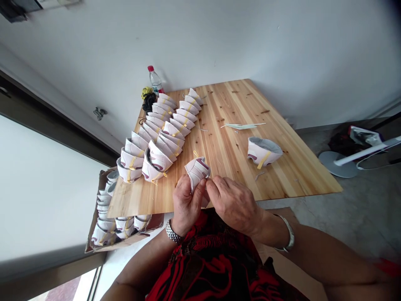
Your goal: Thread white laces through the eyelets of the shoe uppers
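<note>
Between hands (pixel 233 205): shoe upper (pixel 196 173), yellow loop (pixel 196 154) pointing away.

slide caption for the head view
Left hand holds a pale shoe upper, right hand at its edge, near rows of uppers.

Pale pink shoe upper (pixel 195 172), tilted, between hands (pixel 234 205).

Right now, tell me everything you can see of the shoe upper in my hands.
The shoe upper is pale pinkish white with dark mauve trim, layered panels and a yellow loop at its far end; it looks like soft leather or synthetic. It is tilted, over the near edge of the wooden table. Your left hand grips its near left side, and your right hand pinches at its right edge. Its lower part is partly hidden.
</note>
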A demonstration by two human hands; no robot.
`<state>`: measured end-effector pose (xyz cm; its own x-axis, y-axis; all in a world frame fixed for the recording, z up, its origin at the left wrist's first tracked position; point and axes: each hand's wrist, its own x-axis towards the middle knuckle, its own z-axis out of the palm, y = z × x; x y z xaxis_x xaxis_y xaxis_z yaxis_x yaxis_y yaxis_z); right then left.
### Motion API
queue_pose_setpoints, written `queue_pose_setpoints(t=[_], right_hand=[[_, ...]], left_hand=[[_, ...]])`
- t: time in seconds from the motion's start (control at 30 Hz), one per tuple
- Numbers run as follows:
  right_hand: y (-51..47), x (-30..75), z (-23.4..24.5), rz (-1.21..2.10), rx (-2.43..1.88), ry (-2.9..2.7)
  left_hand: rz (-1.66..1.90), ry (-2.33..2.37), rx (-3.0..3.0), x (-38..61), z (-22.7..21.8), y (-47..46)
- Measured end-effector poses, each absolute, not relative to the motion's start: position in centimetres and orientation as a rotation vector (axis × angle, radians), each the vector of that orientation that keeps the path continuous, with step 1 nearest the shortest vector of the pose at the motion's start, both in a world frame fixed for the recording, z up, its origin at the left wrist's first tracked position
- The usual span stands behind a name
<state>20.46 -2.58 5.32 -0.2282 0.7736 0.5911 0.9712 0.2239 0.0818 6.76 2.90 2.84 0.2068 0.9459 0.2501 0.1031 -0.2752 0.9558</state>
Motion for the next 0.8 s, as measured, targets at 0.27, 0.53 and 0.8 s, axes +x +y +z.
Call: queue_pose_setpoints(t=[0.27,0.53,0.8], right_hand=[[0.2,21.0,3.5,0.035,-1.851,-2.017],[0.1,23.9,2.4,0.300,-1.451,-2.142],[-1.4,24.5,4.5,-0.058,-1.543,-2.158]], left_hand=[[1.105,1.061,1.795,7.4,1.1,4.6],[0.921,0.955,1.426,6.4,1.2,6.3],[0.992,0.972,1.711,6.6,2.9,4.8]])
